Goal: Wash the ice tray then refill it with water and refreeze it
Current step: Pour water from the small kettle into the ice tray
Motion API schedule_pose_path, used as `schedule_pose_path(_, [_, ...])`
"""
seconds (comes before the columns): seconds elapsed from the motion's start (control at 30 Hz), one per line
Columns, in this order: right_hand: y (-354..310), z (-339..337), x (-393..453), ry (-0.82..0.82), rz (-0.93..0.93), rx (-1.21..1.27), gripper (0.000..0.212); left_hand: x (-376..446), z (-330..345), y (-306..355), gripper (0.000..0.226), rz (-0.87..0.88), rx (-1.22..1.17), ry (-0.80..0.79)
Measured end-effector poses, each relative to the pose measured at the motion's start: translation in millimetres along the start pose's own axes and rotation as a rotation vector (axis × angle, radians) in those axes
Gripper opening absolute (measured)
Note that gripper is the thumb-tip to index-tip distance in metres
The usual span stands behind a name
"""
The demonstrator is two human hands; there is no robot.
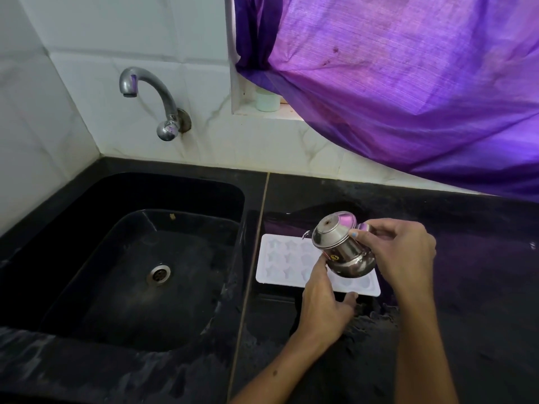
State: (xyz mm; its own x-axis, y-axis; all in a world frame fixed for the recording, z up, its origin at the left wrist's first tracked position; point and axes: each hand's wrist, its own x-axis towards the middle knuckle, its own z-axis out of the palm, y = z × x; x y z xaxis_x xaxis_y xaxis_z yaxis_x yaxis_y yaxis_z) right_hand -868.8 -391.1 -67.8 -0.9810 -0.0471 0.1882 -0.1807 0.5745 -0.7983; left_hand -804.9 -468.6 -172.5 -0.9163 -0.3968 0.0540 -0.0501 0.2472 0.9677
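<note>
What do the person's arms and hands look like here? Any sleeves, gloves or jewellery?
Both forearms are bare as far as the picture shows: no sleeves, gloves, watch or bracelet. The left hand and right hand show no rings. One right-hand nail carries pale blue polish. A small dark mark sits on the left forearm. Other nails are too hidden to judge.

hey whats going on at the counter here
A person is tipping a small steel pot over a white ice tray that lies flat on the black counter, just right of the sink. The right hand holds the pot near its rim, and the left hand steadies it from below. It looks like the tray is being refilled, though no stream of water shows. The tap is not running.
</note>
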Motion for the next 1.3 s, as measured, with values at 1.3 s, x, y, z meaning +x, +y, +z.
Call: schedule_pose_path(1.3, [-17.1,9.2,4.4,-0.068,-0.03,0.235,0.022,9.0,-16.2,-3.0,0.088,0.03,0.067,0.128])
